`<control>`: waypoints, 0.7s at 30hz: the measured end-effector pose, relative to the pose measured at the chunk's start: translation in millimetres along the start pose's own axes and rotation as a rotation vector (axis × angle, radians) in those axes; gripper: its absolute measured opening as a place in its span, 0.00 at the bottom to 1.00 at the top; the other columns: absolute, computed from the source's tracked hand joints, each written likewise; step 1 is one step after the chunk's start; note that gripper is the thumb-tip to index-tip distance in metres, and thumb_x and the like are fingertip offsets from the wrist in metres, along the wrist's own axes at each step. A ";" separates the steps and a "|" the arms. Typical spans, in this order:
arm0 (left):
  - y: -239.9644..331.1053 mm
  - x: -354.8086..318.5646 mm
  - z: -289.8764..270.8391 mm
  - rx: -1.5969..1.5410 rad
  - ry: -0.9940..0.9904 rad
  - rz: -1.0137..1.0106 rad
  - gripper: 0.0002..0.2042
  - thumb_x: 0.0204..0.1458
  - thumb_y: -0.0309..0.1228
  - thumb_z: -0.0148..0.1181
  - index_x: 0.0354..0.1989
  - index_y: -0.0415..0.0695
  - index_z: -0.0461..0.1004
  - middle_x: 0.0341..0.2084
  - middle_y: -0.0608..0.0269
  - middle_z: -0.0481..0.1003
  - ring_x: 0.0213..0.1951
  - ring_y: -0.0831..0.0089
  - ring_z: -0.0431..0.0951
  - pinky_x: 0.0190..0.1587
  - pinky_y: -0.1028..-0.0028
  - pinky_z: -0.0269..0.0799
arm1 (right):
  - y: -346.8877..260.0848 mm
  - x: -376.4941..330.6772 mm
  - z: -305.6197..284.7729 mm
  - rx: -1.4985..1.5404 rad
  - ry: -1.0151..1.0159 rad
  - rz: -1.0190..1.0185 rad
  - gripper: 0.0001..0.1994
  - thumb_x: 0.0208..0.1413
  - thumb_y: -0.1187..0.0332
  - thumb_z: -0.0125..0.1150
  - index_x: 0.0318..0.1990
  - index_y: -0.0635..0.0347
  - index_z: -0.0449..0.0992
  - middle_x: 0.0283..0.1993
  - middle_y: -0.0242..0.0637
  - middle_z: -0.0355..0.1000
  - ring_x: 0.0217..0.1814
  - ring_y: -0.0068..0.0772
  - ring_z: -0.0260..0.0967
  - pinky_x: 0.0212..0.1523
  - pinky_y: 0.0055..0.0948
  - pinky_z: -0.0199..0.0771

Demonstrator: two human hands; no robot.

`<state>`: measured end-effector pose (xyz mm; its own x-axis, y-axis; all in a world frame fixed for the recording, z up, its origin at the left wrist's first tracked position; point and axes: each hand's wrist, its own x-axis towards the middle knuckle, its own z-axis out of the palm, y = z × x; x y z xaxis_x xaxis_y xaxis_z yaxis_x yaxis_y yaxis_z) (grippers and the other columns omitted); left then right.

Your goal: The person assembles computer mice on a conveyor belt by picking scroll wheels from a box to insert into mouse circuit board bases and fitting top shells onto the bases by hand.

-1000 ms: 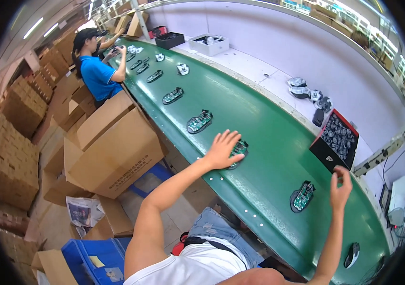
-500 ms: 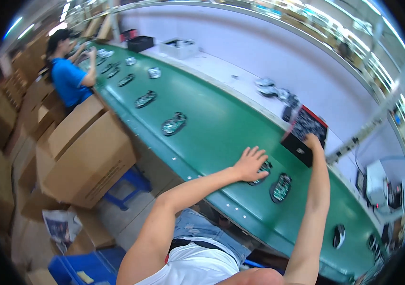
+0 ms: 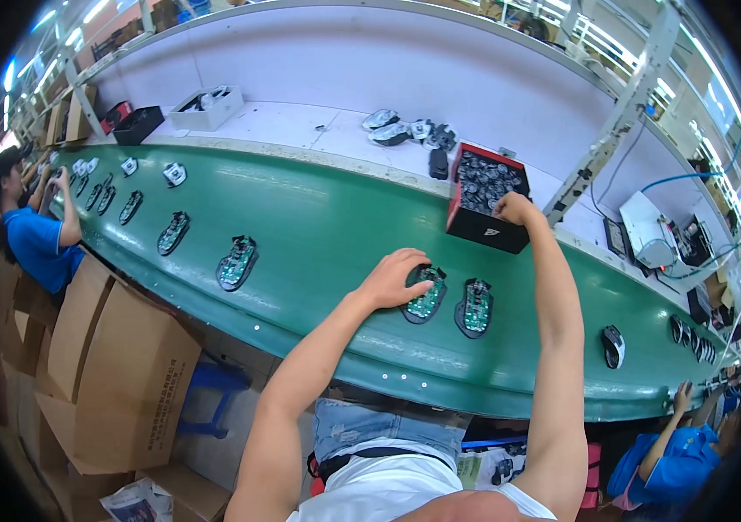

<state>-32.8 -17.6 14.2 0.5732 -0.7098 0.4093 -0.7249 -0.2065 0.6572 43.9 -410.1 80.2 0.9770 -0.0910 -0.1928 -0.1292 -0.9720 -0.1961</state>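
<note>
On the green belt, my left hand (image 3: 393, 280) is closed around the left side of a half-assembled computer mouse (image 3: 425, 300), its green circuit board bare. Just right of it lies a second open mouse (image 3: 475, 310), touched by neither hand. My right hand (image 3: 515, 209) reaches into the front right of a black and red box (image 3: 485, 231) full of small dark round parts (image 3: 485, 181). Its fingers are drawn together among the parts; their tips are hidden, and I cannot make out what they hold.
More open mice (image 3: 237, 263) lie along the belt (image 3: 318, 217) to the left. A covered mouse (image 3: 613, 346) sits to the right. Pale mouse shells (image 3: 388, 129) rest on the white ledge behind. Co-workers in blue (image 3: 40, 235) work at both ends. Cardboard boxes (image 3: 127, 374) stand front left.
The view has turned, bringing a co-worker into sight at lower right. My left hand's spread fingers have drawn in around the mouse. My right hand stays at the parts box.
</note>
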 end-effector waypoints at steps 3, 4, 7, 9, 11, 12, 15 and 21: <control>-4.6 -8.7 -1.6 -0.026 0.025 0.020 0.25 0.51 0.43 0.67 0.54 0.40 0.74 0.55 0.51 0.72 0.62 0.53 0.68 0.64 0.59 0.62 | -26.5 -10.7 -2.7 0.232 0.298 0.005 0.06 0.47 0.70 0.70 0.33 0.60 0.84 0.27 0.39 0.80 0.31 0.27 0.78 0.33 0.31 0.77; -3.1 -9.2 -2.1 -0.005 0.031 0.025 0.26 0.50 0.44 0.67 0.54 0.41 0.73 0.55 0.50 0.72 0.62 0.53 0.68 0.64 0.58 0.62 | -26.0 -13.2 -9.6 0.361 0.311 -0.016 0.07 0.49 0.72 0.68 0.36 0.62 0.83 0.26 0.35 0.79 0.28 0.25 0.75 0.31 0.30 0.75; -4.6 -16.7 -8.0 0.060 -0.001 0.036 0.35 0.45 0.50 0.71 0.58 0.41 0.71 0.58 0.50 0.70 0.64 0.50 0.64 0.67 0.56 0.58 | -63.5 -37.1 -18.7 0.789 0.342 -0.156 0.13 0.51 0.74 0.66 0.45 0.63 0.81 0.36 0.33 0.78 0.35 0.24 0.73 0.38 0.26 0.74; -5.8 -20.9 -10.1 0.153 -0.067 0.027 0.45 0.38 0.57 0.73 0.62 0.41 0.67 0.62 0.50 0.67 0.68 0.49 0.60 0.69 0.54 0.54 | -117.5 -90.4 -24.3 0.818 0.305 -0.247 0.15 0.52 0.73 0.67 0.48 0.63 0.81 0.46 0.34 0.78 0.44 0.22 0.72 0.46 0.24 0.73; -1.1 -13.2 -8.8 0.129 -0.082 0.053 0.47 0.35 0.58 0.74 0.63 0.41 0.66 0.62 0.50 0.67 0.68 0.50 0.59 0.69 0.54 0.53 | -134.1 -130.5 -14.0 0.904 0.241 -0.318 0.14 0.53 0.72 0.68 0.48 0.63 0.81 0.47 0.33 0.78 0.46 0.21 0.72 0.48 0.25 0.73; -0.9 -12.2 -9.1 0.116 -0.090 0.054 0.48 0.35 0.58 0.75 0.63 0.40 0.66 0.63 0.50 0.66 0.69 0.51 0.59 0.70 0.54 0.52 | -147.7 -147.6 -4.8 0.969 0.198 -0.340 0.14 0.55 0.71 0.67 0.48 0.64 0.80 0.44 0.32 0.78 0.46 0.21 0.73 0.50 0.25 0.73; 2.2 -16.3 -9.9 0.107 -0.095 0.025 0.49 0.34 0.57 0.75 0.63 0.40 0.66 0.63 0.49 0.66 0.69 0.50 0.58 0.70 0.54 0.52 | -165.1 -171.2 32.3 1.044 0.069 -0.337 0.11 0.58 0.70 0.66 0.47 0.65 0.80 0.42 0.34 0.79 0.43 0.21 0.74 0.48 0.23 0.74; 10.0 -16.5 -11.3 0.119 -0.108 0.022 0.50 0.34 0.55 0.76 0.66 0.40 0.63 0.64 0.50 0.64 0.70 0.49 0.57 0.71 0.53 0.51 | -165.8 -180.7 72.1 1.386 0.018 -0.185 0.13 0.63 0.68 0.62 0.51 0.65 0.77 0.39 0.33 0.77 0.36 0.21 0.74 0.39 0.21 0.77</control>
<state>-45.1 -0.3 21.2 0.5167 -0.7821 0.3483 -0.7806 -0.2634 0.5668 -123.4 -216.9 78.2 0.9988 0.0005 -0.0496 -0.0496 0.0311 -0.9983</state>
